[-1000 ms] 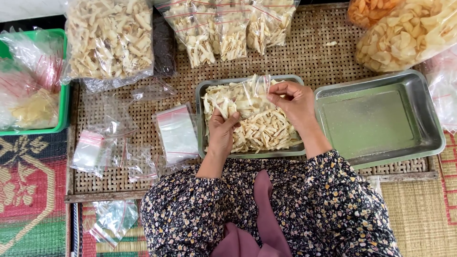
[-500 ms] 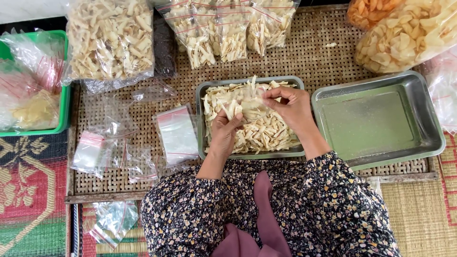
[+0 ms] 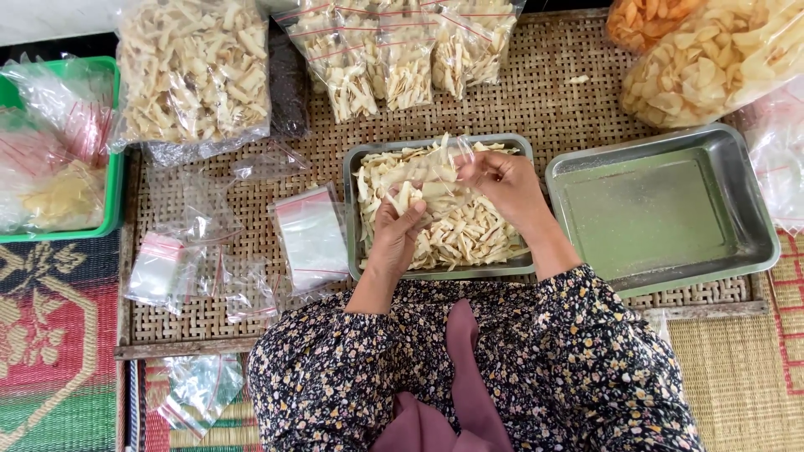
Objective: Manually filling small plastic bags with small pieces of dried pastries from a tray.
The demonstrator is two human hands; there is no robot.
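— Two hands meet over the middle metal tray [image 3: 356, 209], which is heaped with pale cracker strips [image 3: 469, 230]. The left hand [image 3: 398, 234] has its fingers curled round a few strips and the lower edge of a small clear bag [image 3: 431, 172]; the right hand [image 3: 502, 184] pinches the bag's upper edge, fingers narrow.

— And where does that tray sit?

— On a woven rattan tabletop [image 3: 536, 92], just in front of the person's flowered sleeves. Beside it on the right lies a second metal tray [image 3: 662, 213], holding only a dusting of crumbs.

— What else is spread on the weave?

— Flat zip bags with red strips [image 3: 310, 234] to the left, a row of filled small bags [image 3: 402, 50] along the far edge, and a large sack of the same strips [image 3: 193, 75]. Far right, big bags of round chips [image 3: 712, 59]. A green basket [image 3: 113, 197] of plastic stands at the left edge.

— Under it all?

— Patterned floor mats [image 3: 50, 343], red and green on the left.
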